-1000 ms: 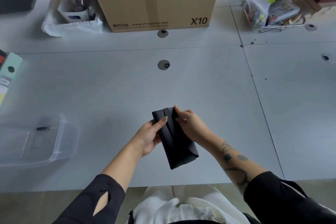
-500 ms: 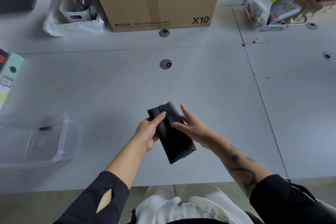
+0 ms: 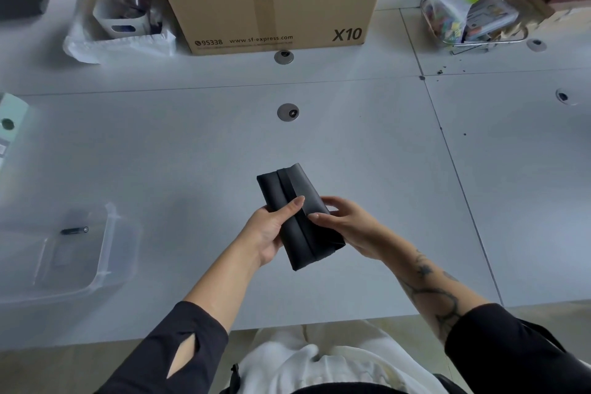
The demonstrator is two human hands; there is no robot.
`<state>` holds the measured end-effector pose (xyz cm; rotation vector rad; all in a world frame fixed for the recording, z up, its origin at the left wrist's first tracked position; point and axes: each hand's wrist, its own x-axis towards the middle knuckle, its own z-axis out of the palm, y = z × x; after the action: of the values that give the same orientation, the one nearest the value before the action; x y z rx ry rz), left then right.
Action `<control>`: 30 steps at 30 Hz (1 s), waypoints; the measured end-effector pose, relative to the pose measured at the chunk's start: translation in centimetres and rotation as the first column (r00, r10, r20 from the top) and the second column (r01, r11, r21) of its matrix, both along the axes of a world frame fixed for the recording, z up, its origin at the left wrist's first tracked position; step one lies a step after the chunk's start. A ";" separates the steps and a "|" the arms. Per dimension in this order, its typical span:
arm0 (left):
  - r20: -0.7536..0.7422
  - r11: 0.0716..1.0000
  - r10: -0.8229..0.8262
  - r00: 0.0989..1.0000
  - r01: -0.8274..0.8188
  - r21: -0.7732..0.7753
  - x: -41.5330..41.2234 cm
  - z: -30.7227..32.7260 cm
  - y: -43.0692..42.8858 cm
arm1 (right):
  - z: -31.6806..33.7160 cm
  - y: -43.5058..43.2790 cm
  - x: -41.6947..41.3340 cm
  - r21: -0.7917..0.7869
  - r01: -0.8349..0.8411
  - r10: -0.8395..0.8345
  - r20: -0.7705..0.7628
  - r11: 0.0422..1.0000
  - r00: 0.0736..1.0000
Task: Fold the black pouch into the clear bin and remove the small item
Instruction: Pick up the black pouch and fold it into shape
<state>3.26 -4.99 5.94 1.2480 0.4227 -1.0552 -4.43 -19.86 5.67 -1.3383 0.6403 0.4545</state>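
Left hand (image 3: pixel 271 230) was closed around the black pouch (image 3: pixel 299 214), thumb laid across its upper face and fingers wrapped beneath, holding it up off the bench (image 3: pixel 192 153). The right hand (image 3: pixel 348 227) met it from the other side, fingertips (image 3: pixel 315 216) pressed at the central fold, so both hands gripped the same folded piece. The pouch's long axis ran away from the person and tipped a little to the left, its far end standing clear of both hands.

What mattered for the coming move was the sideways gap. The clear bin (image 3: pixel 105 269) sat well apart, off to the person's left near the bench's front edge, with the small item (image 3: pixel 75 230), a dark, thin stick-like thing, lying inside it towards the back. The bin lay wholly on the left hand's side, so that hand was the nearer one, and I judged it the natural carrier. The pouch would likely have to swing leftward, lengthways into the bin.
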 end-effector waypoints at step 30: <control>-0.082 0.996 0.084 0.993 -0.087 -0.030 -0.4 -0.6 -0.6 | 1.4 1.0 -1.1 -0.049 -0.062 0.062 0.005 0.997 0.998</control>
<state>2.87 -5.57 5.30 1.1507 0.5145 -1.0379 -5.58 -18.89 7.04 -1.4083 0.6084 0.4871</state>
